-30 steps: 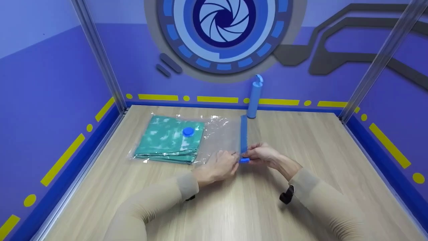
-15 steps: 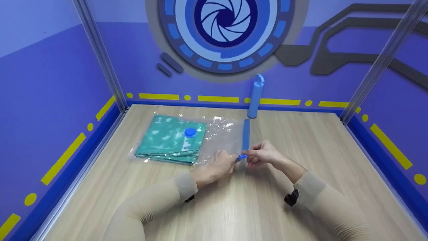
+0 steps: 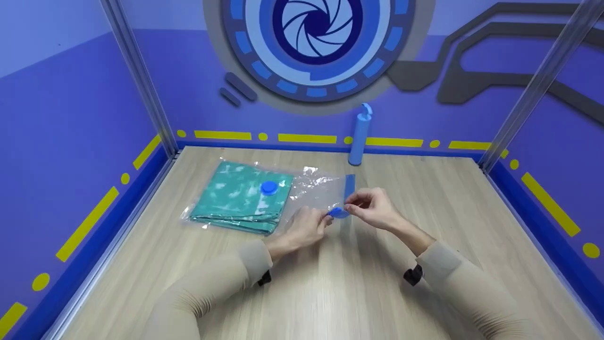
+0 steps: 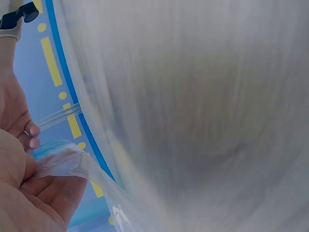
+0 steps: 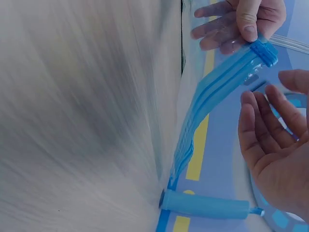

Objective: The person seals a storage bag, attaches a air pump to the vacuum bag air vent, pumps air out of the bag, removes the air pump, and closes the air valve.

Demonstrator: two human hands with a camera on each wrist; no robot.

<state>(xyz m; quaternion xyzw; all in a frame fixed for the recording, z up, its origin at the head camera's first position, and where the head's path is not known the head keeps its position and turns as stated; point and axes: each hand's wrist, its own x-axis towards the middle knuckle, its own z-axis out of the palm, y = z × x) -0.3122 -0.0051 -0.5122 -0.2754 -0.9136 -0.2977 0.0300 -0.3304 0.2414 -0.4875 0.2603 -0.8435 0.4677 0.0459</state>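
A clear vacuum storage bag point(image 3: 314, 186) lies on the table with a folded green-and-white cloth point(image 3: 236, 196) inside and a round blue valve cap point(image 3: 269, 187) over it. Along its right end runs a blue zip strip point(image 3: 349, 184). My left hand point(image 3: 304, 229) pinches the near corner of that end, thumb on the plastic beside the blue slider point(image 5: 264, 51); the corner is raised and bent. Close by on the right is my right hand point(image 3: 375, 208). In the right wrist view its fingers point(image 5: 247, 125) are loosely bent, apart from the thumb, with nothing between them.
A blue hand pump point(image 3: 360, 139) stands upright at the table's back edge, behind the zip strip. Purple-blue panels with metal corner posts point(image 3: 139, 78) enclose the wooden table point(image 3: 325, 302) at the back and both sides.
The near corner of the zip end has been lifted and turned up in my left hand. My right hand has moved slightly up and away from the slider. The bag has shifted slightly right.
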